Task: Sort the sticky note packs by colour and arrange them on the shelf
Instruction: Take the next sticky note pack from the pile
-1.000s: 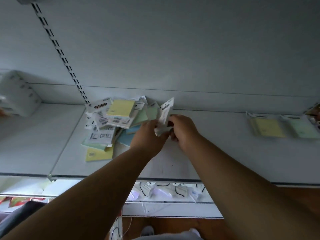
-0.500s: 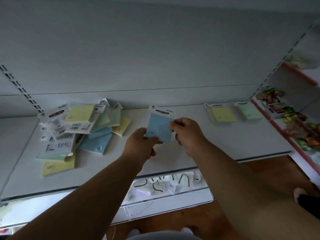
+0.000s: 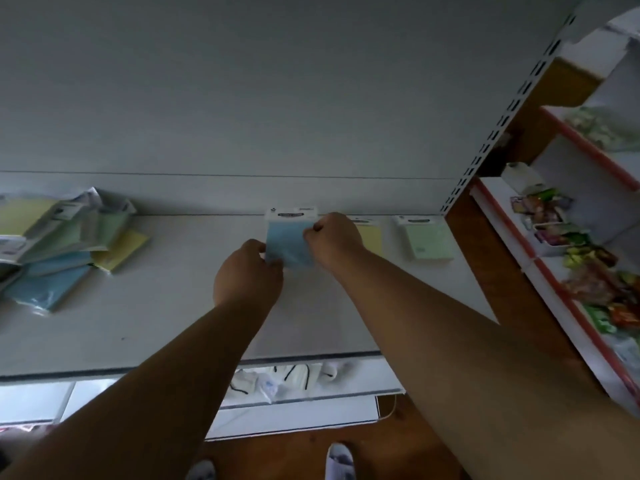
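Both hands hold a blue sticky note pack (image 3: pixel 290 242) near the back of the white shelf (image 3: pixel 173 323). My left hand (image 3: pixel 247 271) grips its lower left corner and my right hand (image 3: pixel 332 239) pinches its right edge. Just right of it lies a yellow pack (image 3: pixel 372 237), partly hidden by my right hand, then a green pack (image 3: pixel 427 237). A mixed pile of yellow, green and blue packs (image 3: pixel 65 247) sits at the left of the shelf.
A slotted upright (image 3: pixel 498 123) ends the shelf on the right. Beyond it are red-edged shelves with snack packets (image 3: pixel 568 237). A lower shelf with white goods (image 3: pixel 287 379) shows under the front edge. Wooden floor and my shoes are below.
Both hands have carried the blue pack rightward and toward the shelf's back, beside the yellow pack. The view has turned right, so the pile is now at the far left.
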`<act>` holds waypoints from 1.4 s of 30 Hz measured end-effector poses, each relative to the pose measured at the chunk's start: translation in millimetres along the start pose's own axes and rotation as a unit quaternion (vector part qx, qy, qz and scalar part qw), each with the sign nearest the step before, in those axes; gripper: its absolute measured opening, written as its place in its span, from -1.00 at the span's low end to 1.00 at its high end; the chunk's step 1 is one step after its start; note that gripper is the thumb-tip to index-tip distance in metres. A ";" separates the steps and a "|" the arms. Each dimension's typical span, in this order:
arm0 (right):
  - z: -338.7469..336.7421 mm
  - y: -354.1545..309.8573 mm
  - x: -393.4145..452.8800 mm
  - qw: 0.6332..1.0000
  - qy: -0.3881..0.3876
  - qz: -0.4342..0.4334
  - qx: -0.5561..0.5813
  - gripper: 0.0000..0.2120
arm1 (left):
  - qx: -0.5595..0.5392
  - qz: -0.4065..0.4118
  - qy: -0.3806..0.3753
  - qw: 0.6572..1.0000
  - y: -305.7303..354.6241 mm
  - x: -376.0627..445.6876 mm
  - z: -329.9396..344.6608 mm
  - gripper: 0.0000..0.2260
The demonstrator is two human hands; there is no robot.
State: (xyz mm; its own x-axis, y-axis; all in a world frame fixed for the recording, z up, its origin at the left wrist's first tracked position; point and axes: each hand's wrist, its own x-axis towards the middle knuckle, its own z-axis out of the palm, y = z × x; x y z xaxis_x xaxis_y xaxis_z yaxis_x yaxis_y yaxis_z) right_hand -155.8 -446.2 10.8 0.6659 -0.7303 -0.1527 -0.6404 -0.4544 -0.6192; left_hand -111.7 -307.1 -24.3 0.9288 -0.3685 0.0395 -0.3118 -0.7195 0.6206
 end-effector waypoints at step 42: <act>233.6 -290.0 -50.8 0.997 0.014 -0.034 0.066 -0.72 | -0.050 0.016 0.043 0.998 -250.3 94.2 -225.0 -0.73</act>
State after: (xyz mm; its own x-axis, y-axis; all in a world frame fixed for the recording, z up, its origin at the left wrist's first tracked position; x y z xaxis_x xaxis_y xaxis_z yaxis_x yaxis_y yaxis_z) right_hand 85.5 -158.1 18.2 0.6945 -0.7143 -0.0862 -0.5362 -0.4339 -0.7240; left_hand 98.9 -29.3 0.3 0.9334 -0.3363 0.1252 -0.3249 -0.6438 0.6928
